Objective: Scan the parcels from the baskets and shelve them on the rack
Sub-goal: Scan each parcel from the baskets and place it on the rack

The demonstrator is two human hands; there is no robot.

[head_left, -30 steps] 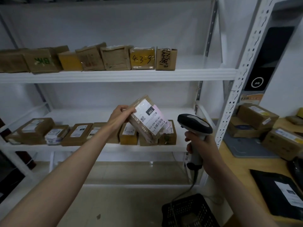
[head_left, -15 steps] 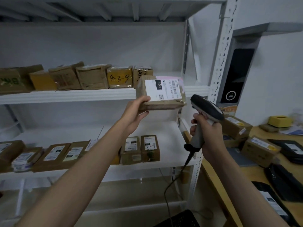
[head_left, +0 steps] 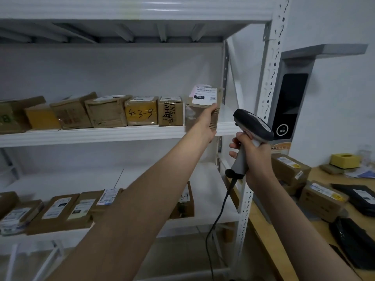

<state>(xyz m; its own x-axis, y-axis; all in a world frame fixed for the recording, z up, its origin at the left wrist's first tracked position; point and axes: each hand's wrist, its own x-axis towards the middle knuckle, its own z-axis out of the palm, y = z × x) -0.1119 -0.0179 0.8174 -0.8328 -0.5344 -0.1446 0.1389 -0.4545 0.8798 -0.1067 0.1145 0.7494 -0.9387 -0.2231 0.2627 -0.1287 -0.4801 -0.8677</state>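
My left hand (head_left: pixel 209 122) grips a brown cardboard parcel (head_left: pixel 199 110) with a white label on top. The parcel stands at the right end of the row on the upper shelf (head_left: pixel 101 134) of the white rack, beside a box with black writing (head_left: pixel 170 112). My right hand (head_left: pixel 253 157) holds the grey and black corded barcode scanner (head_left: pixel 251 126) by its handle, just right of the parcel and in front of the rack's post (head_left: pixel 269 78).
Several brown parcels line the upper shelf, one marked 4-3-9 (head_left: pixel 141 112). More labelled parcels (head_left: pixel 60 209) lie on the lower shelf. To the right, a wooden table (head_left: pixel 269 236) carries cardboard boxes (head_left: pixel 322 197), black mailers (head_left: pixel 363 197) and a yellow box (head_left: pixel 345 160). A black wall device (head_left: pixel 288 104) hangs behind the scanner.
My left hand has lifted the parcel from in front of the lower shelf up onto the upper shelf, at the right end of the row. The scanner hand rose slightly.
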